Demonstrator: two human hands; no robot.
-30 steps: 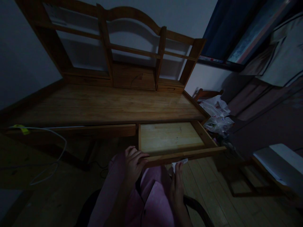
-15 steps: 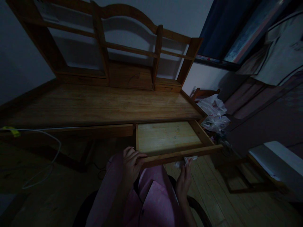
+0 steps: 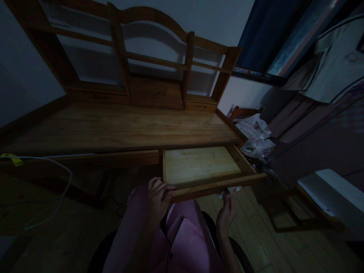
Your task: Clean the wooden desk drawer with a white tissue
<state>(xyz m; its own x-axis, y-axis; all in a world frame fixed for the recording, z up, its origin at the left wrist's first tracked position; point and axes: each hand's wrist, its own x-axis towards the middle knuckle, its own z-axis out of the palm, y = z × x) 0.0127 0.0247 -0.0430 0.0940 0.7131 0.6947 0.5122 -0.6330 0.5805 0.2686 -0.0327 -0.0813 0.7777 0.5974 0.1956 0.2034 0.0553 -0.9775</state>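
Observation:
A wooden drawer (image 3: 210, 191) is pulled out from under the desk top, its pale bottom bare in the head view. My left hand (image 3: 159, 195) is closed around the drawer's left front corner, thumb and fingers on the edge. Against the outer face of the drawer front, my right hand (image 3: 226, 212) presses a crumpled white tissue (image 3: 233, 190). My right fingers are closed on it, and part of the tissue is hidden behind them.
Behind the drawer spreads the wooden desk top (image 3: 136, 123) with a shelf hutch (image 3: 156, 91). A white cable (image 3: 66, 167) hangs at left. Plastic bags (image 3: 256, 132) lie on a chair beyond the desk's right end. A low stool (image 3: 301, 197) stands at right.
My right hand has slid a little to the right along the drawer front with the tissue. My left hand keeps its hold on the corner.

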